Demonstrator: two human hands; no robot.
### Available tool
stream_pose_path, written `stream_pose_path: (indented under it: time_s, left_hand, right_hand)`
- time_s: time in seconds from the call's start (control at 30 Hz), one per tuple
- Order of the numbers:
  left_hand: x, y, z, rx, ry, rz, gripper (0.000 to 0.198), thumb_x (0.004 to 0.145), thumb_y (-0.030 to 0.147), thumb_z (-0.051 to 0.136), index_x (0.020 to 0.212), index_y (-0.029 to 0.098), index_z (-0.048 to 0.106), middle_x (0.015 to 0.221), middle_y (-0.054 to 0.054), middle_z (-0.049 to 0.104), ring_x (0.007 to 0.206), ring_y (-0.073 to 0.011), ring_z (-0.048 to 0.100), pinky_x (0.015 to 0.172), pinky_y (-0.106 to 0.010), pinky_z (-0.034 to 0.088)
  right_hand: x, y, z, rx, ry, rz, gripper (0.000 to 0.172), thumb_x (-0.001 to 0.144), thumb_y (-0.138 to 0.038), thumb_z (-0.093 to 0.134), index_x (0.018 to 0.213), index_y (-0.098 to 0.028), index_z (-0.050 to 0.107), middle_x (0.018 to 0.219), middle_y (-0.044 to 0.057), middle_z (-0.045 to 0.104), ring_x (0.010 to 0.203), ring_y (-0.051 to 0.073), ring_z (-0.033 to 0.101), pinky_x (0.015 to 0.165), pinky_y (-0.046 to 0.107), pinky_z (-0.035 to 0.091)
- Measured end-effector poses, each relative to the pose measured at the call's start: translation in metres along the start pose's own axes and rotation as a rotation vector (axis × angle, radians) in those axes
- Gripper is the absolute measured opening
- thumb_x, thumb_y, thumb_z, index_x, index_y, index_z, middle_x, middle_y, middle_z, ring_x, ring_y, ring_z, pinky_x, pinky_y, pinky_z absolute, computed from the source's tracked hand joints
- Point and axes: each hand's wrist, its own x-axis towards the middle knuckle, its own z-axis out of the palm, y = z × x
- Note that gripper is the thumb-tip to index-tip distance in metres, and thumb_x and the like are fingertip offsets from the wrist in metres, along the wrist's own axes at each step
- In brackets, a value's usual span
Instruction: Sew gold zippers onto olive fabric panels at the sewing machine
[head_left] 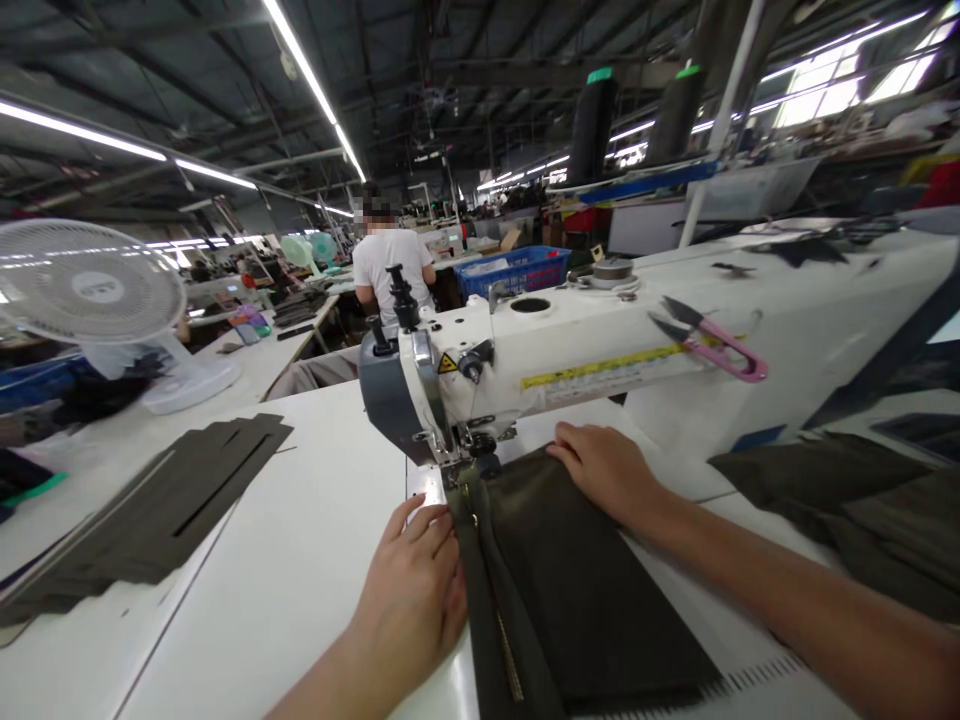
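Note:
A white sewing machine (570, 350) stands in front of me, its presser foot (469, 462) down on a dark olive fabric piece (585, 590) with a zipper strip (499, 640) along its left edge. My left hand (416, 585) lies on the white table beside the strip, fingers stretched flat, fingertips touching the zipper edge. My right hand (604, 470) rests flat on top of the fabric just right of the presser foot, fingers together and extended. Neither hand grips anything.
A stack of dark cut fabric pieces (161, 505) lies at left. A white desk fan (97, 300) stands far left. Pink thread snips (712, 340) rest on the machine arm. More dark fabric (862, 510) lies at right. A person in a white shirt (390, 270) sits ahead.

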Motion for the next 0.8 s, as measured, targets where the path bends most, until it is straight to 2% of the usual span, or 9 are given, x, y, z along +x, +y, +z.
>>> stream_pose_path:
  time_s: [0.07,0.13,0.2,0.3,0.37,0.43,0.57,0.8]
  left_hand:
    - [0.000,0.001,0.001,-0.005,0.018,-0.014,0.019,0.068,0.014,0.043,0.076,0.016,0.060,0.086,-0.009,0.062,0.094,-0.0251,0.055,0.096,-0.047,0.034]
    - [-0.001,0.002,0.002,-0.020,0.035,-0.022,0.019,0.070,0.013,0.041,0.077,0.016,0.059,0.087,-0.009,0.063,0.094,-0.0250,0.055,0.094,-0.047,0.038]
    - [-0.002,0.002,0.003,-0.030,0.059,-0.029,0.020,0.074,0.012,0.040,0.079,0.017,0.059,0.087,-0.009,0.063,0.092,-0.0241,0.057,0.090,-0.046,0.042]
    - [-0.005,-0.002,0.005,0.008,0.145,-0.096,0.019,0.077,0.013,0.041,0.087,0.015,0.056,0.093,-0.012,0.062,0.089,-0.0241,0.058,0.081,-0.044,0.049]
    - [-0.007,-0.007,0.007,0.038,0.189,-0.122,0.024,0.077,0.013,0.041,0.098,0.013,0.054,0.101,-0.015,0.061,0.094,-0.0250,0.058,0.080,-0.043,0.051]
    - [-0.008,-0.012,0.010,0.035,0.165,-0.056,0.029,0.079,0.012,0.040,0.105,0.014,0.053,0.109,-0.015,0.060,0.101,-0.0244,0.057,0.085,-0.042,0.050]
    - [-0.007,-0.020,0.012,0.028,0.087,0.121,0.028,0.081,0.012,0.039,0.101,0.016,0.058,0.110,-0.011,0.062,0.104,-0.0240,0.057,0.088,-0.041,0.050]
    - [-0.003,-0.022,0.007,0.042,0.022,0.137,0.029,0.079,0.010,0.041,0.100,0.014,0.061,0.110,-0.013,0.062,0.103,-0.0260,0.058,0.091,-0.048,0.046]
  right_hand:
    - [-0.003,-0.010,-0.002,-0.017,0.042,-0.069,0.011,0.082,-0.015,0.052,0.075,-0.014,0.060,0.074,0.008,0.062,0.073,0.023,0.055,0.064,0.033,0.035]
    - [-0.012,-0.029,-0.005,0.068,0.126,-0.205,0.010,0.082,-0.014,0.051,0.081,-0.013,0.061,0.085,0.011,0.062,0.082,0.024,0.055,0.072,0.035,0.040]
    - [-0.024,-0.051,-0.005,0.248,0.186,-0.343,0.017,0.084,-0.018,0.048,0.093,-0.011,0.061,0.098,0.012,0.063,0.092,0.023,0.055,0.082,0.036,0.042]
    - [-0.037,-0.074,0.003,0.419,0.140,-0.445,0.032,0.088,-0.020,0.041,0.110,-0.005,0.057,0.117,0.015,0.057,0.110,0.023,0.050,0.096,0.037,0.040]
    - [-0.041,-0.080,0.009,0.430,0.086,-0.477,0.036,0.088,-0.018,0.037,0.113,-0.001,0.056,0.121,0.017,0.054,0.116,0.024,0.047,0.099,0.038,0.038]
    - [-0.041,-0.080,0.011,0.421,0.056,-0.484,0.038,0.088,-0.018,0.035,0.114,0.000,0.056,0.122,0.019,0.053,0.117,0.026,0.045,0.100,0.039,0.037]
    - [-0.040,-0.080,0.009,0.390,0.032,-0.487,0.040,0.089,-0.019,0.033,0.116,0.002,0.054,0.122,0.020,0.052,0.118,0.026,0.044,0.102,0.039,0.035]
    - [-0.041,-0.089,0.007,0.308,0.011,-0.466,0.040,0.089,-0.016,0.032,0.115,0.005,0.054,0.123,0.023,0.050,0.119,0.028,0.043,0.102,0.039,0.034]
